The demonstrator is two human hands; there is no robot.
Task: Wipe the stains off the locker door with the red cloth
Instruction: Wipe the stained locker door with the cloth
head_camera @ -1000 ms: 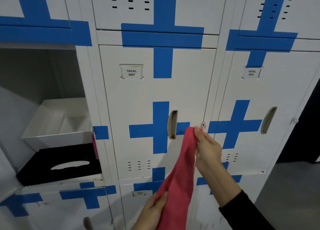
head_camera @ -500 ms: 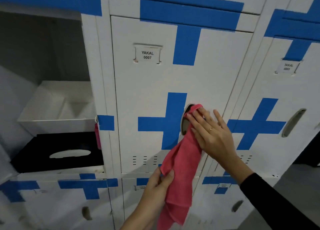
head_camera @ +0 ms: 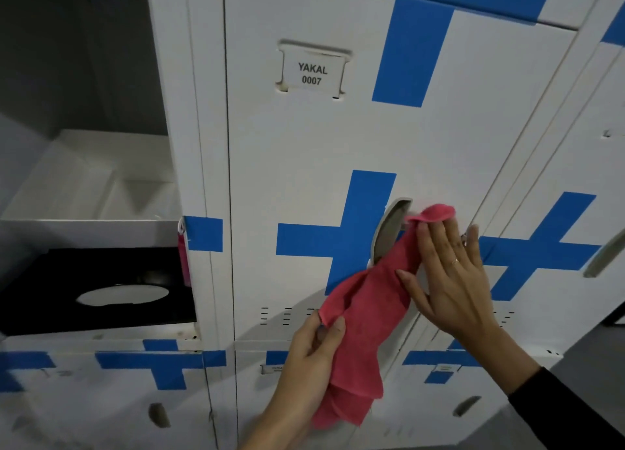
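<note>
The white locker door [head_camera: 304, 152], labelled YAKAL 0007, carries blue tape crosses and a recessed handle [head_camera: 389, 233] at its right side. A red cloth [head_camera: 368, 300] hangs in a long fold from beside the handle down to the door's lower edge. My right hand [head_camera: 453, 273] lies flat with straight fingers, pressing the cloth's top end against the door just right of the handle. My left hand [head_camera: 311, 361] pinches the cloth's lower part between thumb and fingers. No stains are plain to see on the door from here.
An open locker compartment at the left holds a white tray [head_camera: 84, 226] above a black tissue box [head_camera: 101, 290]. More white lockers [head_camera: 558, 179] with blue crosses stand to the right and below. Grey floor shows at the bottom right.
The view has closed in on the door. My right hand went from pinching the cloth's top to pressing it flat beside the handle. My left hand has shifted up to the cloth's edge.
</note>
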